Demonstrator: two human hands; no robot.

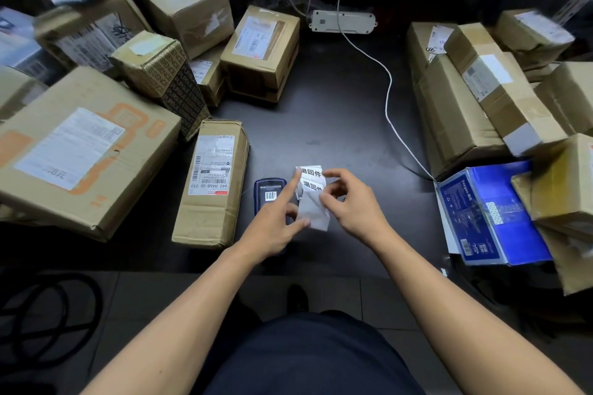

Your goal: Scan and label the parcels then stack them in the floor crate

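Parcels (211, 183) of taped brown cardboard lie piled left and right on the dark matte table (337, 125); no floor crate is in view, so stacking appears not yet begun. Left hand (276, 224) and right hand (356, 205) pinch a crinkled white label strip (313, 199) above the table's near edge, fingers clamped on its edges. Scanner (268, 192), hard blue plastic, lies beneath the left hand.
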